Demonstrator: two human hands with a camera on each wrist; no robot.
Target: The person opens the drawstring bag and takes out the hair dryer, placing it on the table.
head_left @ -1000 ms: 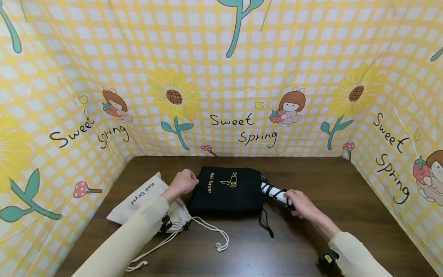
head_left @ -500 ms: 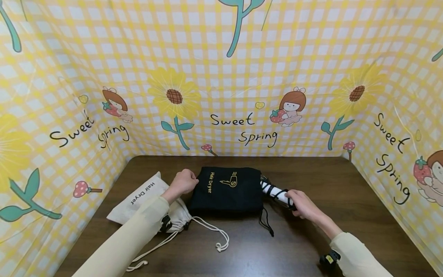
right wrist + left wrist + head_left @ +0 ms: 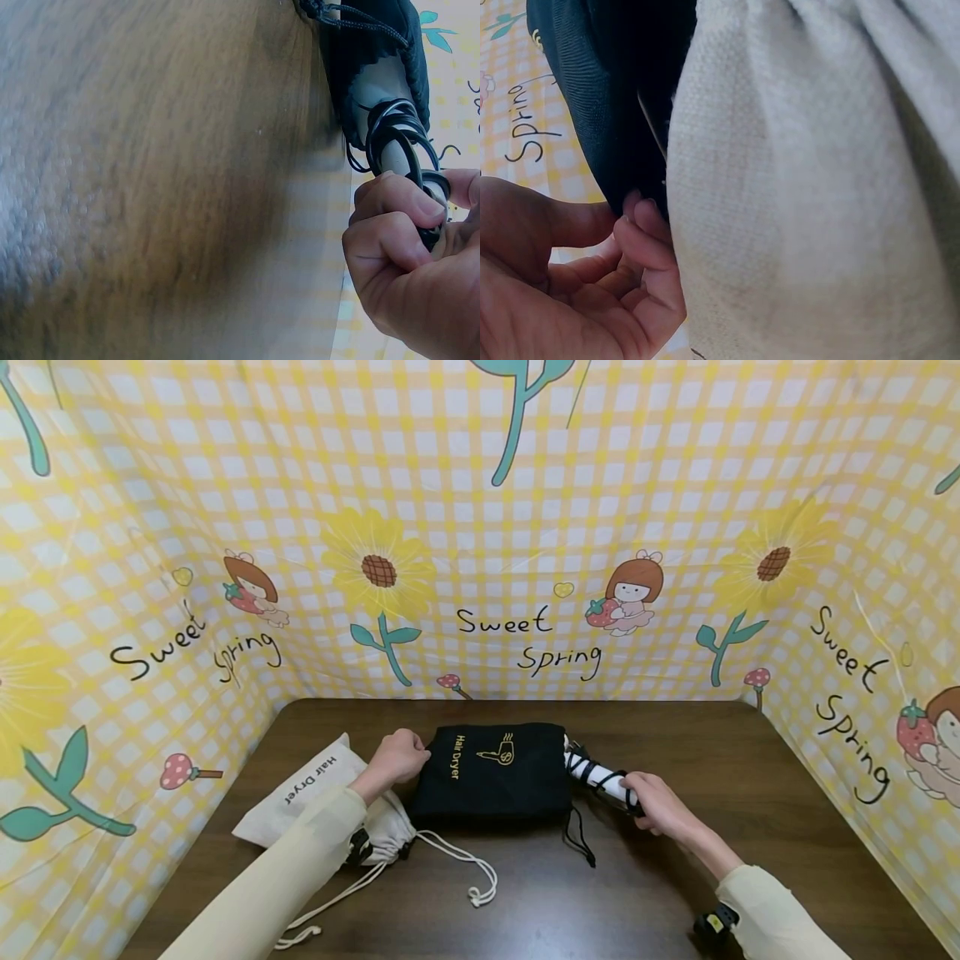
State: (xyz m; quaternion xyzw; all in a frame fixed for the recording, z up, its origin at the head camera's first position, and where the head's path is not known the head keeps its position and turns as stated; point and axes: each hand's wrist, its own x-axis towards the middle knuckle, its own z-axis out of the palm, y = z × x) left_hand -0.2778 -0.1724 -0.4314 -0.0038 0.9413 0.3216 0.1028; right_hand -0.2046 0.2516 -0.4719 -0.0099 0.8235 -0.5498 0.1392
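Two grips: left hand (image 3: 397, 757) on black bag (image 3: 495, 789), right hand (image 3: 662, 803) on part-hidden white handle (image 3: 613, 787)

Matt black cloth bag (image 3: 491, 789), coarse cloth pouch (image 3: 296, 797), smooth white handle (image 3: 612, 787), glossy wooden table (image 3: 558, 914)

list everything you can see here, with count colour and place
black bag: 1, black with yellow print, on the table
black drawstring: 1 visible end, black, by that bag's mouth
handle: 1, white, sticking out of the black bag's right end
cord: 1, black, wrapped around the handle
pale bag: 1, cream, left of the black bag
pale drawstrings: 2 trailing ends, cream, on the table
table: 1, brown, underneath
cloth: backdrop, yellow-white check, count unclear
wrist devices: 2, black, one per wrist
sleeves: 2, cream, on both arms
left hand: 1, bare, pinching the black bag's left edge
right hand: 1, bare, gripping the handle
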